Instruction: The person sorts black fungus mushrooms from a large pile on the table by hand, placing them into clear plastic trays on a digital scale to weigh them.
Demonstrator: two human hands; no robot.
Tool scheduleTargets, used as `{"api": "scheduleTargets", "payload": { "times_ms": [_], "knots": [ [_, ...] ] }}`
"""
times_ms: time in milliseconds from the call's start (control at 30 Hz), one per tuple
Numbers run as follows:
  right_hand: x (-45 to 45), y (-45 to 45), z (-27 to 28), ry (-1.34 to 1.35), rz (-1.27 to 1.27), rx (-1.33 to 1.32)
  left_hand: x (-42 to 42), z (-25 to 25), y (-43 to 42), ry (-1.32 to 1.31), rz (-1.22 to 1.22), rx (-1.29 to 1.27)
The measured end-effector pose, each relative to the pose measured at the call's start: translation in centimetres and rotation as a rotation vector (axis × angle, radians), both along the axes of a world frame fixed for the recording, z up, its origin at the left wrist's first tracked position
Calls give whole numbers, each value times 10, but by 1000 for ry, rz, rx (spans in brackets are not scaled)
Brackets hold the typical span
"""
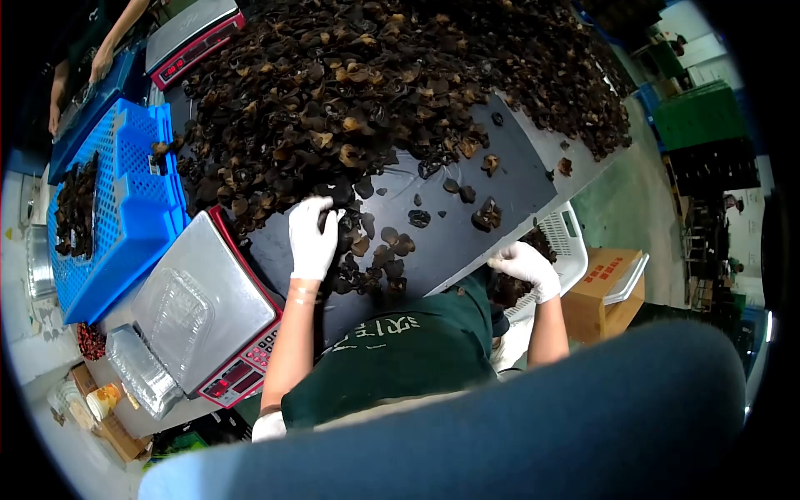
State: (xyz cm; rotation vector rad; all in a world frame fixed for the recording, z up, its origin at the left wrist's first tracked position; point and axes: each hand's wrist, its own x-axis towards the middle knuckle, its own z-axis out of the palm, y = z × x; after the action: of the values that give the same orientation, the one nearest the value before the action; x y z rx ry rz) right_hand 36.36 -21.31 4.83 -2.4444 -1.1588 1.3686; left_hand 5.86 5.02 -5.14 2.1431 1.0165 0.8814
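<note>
My left hand [313,240], in a white glove, is over the dark tabletop with its fingers curled on a dark wood ear mushroom [337,193] at the edge of the big pile. Loose wood ear pieces [392,258] lie to its right and below it. My right hand [528,268], also gloved in white, is past the table's near edge, above a white basket [570,242] with dark mushroom pieces inside. Its fingers are bent and pressed together; whether anything is between them is hidden.
A large heap of wood ears [358,92] covers the far table. On the left are a blue crate [125,208], a scale [208,300] bearing a clear plastic tray, and another scale [187,42]. A cardboard box [604,292] stands right. Another person's hand [102,63] shows top left.
</note>
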Motion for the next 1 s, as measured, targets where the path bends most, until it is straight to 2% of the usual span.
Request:
{"api": "scheduleTargets", "payload": {
  "times_ms": [33,100,133,233,367,467,567,700,767,833,933,1000],
  "knots": [
    [-8,4,0,-74,39,125,11,4,1,53,50,96],
    [-34,23,-10,50,-91,324,21,-13,0,270,42,193],
    [-49,35,-13,53,-44,560,23,-13,-5,301,-14,190],
    [-84,63,-60,-318,201,796,12,4,-31,299,-201,170],
    [-131,94,-65,-441,414,851,-30,14,-80,328,-336,134],
    [-149,94,-69,-169,633,861,-54,24,-104,194,-308,96],
    [-142,90,-50,97,497,972,-76,17,-117,29,-155,56],
    [-116,68,-49,-173,428,894,-85,5,-133,198,75,-186],
    [-113,63,-58,-218,503,797,-84,3,-130,273,41,-216],
    [-117,60,-64,-291,576,718,-72,23,-121,476,37,-218],
    [-137,74,-72,-249,628,688,-63,31,-101,543,66,-265],
    [-151,88,-71,-257,651,693,-61,29,-91,590,4,-264]
  ]
}}
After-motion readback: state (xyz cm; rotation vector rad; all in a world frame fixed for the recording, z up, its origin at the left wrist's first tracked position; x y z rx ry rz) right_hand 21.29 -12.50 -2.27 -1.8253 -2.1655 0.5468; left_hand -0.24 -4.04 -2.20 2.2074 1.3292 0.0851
